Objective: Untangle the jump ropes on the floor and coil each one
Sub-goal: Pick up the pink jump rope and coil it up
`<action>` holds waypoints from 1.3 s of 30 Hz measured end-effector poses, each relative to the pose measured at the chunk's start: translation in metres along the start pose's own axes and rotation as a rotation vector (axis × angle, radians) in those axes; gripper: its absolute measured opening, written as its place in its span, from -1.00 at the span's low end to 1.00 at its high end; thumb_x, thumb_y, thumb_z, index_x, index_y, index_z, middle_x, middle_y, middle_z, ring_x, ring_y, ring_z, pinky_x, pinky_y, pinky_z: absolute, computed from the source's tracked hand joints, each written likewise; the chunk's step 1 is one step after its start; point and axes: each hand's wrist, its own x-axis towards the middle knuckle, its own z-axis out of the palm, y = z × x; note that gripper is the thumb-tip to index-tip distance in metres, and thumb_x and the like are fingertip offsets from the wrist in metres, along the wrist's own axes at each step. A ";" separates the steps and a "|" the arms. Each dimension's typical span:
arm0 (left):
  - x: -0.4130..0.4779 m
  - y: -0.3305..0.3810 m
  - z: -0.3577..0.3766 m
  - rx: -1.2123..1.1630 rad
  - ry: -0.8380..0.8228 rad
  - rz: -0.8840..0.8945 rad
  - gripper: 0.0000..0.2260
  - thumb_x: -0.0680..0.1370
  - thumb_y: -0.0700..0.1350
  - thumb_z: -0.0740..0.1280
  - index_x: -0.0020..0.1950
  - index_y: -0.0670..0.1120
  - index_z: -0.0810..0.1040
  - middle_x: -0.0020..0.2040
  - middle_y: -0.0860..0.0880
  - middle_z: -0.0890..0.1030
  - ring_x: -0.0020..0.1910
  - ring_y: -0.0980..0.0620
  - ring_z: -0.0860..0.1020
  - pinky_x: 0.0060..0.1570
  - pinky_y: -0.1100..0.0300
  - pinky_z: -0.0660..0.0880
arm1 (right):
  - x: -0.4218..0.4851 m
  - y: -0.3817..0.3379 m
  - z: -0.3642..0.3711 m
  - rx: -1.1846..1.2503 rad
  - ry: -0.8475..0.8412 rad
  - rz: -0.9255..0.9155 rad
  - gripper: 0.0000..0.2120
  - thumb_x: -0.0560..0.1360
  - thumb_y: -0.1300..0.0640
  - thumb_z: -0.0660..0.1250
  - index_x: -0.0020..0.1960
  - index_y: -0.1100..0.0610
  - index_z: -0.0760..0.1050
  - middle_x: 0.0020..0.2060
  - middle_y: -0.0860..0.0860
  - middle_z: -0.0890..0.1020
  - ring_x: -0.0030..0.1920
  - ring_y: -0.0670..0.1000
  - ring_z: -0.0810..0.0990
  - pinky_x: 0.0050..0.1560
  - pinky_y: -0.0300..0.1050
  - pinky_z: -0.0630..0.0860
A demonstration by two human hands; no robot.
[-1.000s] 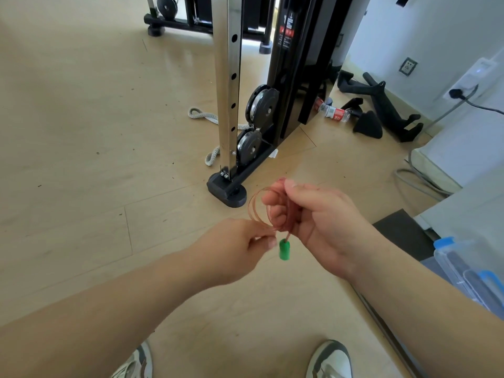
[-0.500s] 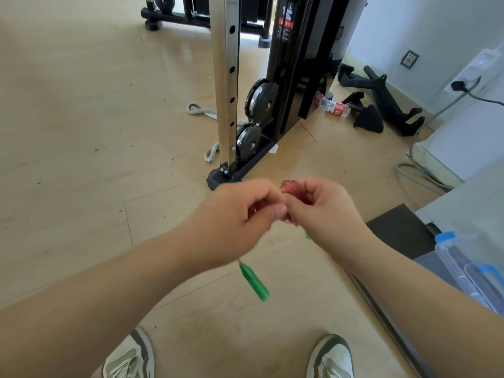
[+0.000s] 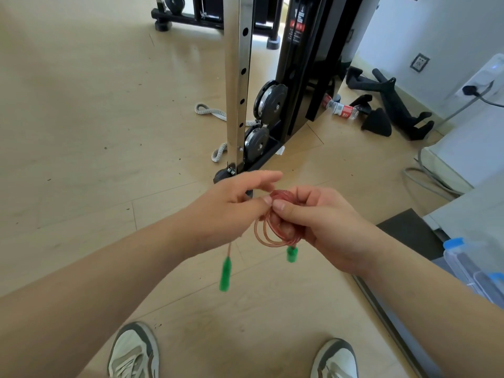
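Gym floor | right hand [image 3: 321,222] grips coiled jump rope [image 3: 272,233] | left hand [image 3: 231,205] pinches rope

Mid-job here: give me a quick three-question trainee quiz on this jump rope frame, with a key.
1. True or false: the reddish jump rope lies coiled on the floor.
2. Which hand holds the bundle of loops? A) right hand B) left hand C) neither
3. Fill in: both rope handles are coloured ____.

Key:
1. False; its loops hang in the air, held between the hands.
2. A; the left hand pinches the rope at the top of the loops.
3. Green; the longer handle dangles below the left hand, the shorter handle hangs under the loops.
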 end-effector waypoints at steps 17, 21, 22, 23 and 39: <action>-0.005 0.000 -0.006 0.032 -0.119 -0.040 -0.89 0.56 -0.19 0.48 0.06 -0.03 0.68 -0.20 -0.02 0.74 -0.26 0.12 0.71 -0.29 0.32 0.60 | -0.007 -0.008 -0.011 -0.235 0.061 0.031 -0.73 0.37 0.31 0.59 0.05 0.21 0.68 -0.10 0.22 0.74 -0.16 0.13 0.71 -0.07 0.09 0.63; -0.005 0.002 -0.004 -0.025 -0.093 -0.038 -0.87 0.55 -0.25 0.47 0.04 -0.05 0.71 -0.22 -0.08 0.74 -0.28 0.04 0.71 -0.21 0.25 0.63 | -0.012 -0.011 -0.007 -0.257 0.050 -0.002 -0.56 0.44 0.37 0.53 0.26 0.10 0.57 -0.03 0.19 0.75 0.02 0.26 0.73 0.09 0.12 0.66; -0.005 0.002 -0.005 -0.042 -0.084 -0.039 -0.86 0.54 -0.27 0.48 0.04 -0.06 0.71 -0.22 -0.09 0.74 -0.28 0.03 0.70 -0.21 0.25 0.63 | -0.012 -0.012 -0.007 -0.229 0.042 0.002 -0.62 0.46 0.36 0.51 0.25 0.15 0.60 -0.01 0.19 0.76 0.03 0.23 0.74 0.11 0.08 0.66; -0.004 0.002 -0.006 -0.056 -0.078 -0.035 -0.85 0.54 -0.28 0.48 0.05 -0.07 0.72 -0.21 -0.10 0.75 -0.28 0.02 0.71 -0.20 0.24 0.64 | -0.012 -0.012 -0.008 -0.180 0.029 0.023 -0.68 0.48 0.36 0.49 0.22 0.21 0.62 0.01 0.22 0.75 0.03 0.21 0.74 0.15 0.07 0.65; -0.005 0.001 0.004 0.288 -0.048 0.162 -0.81 0.54 -0.21 0.45 0.05 0.06 0.75 -0.24 0.13 0.71 -0.24 0.14 0.67 -0.22 0.28 0.59 | -0.017 -0.011 -0.008 -0.479 -0.012 0.127 -0.84 0.43 0.19 0.58 -0.06 0.22 0.66 -0.18 0.15 0.75 -0.12 0.12 0.75 0.01 0.04 0.70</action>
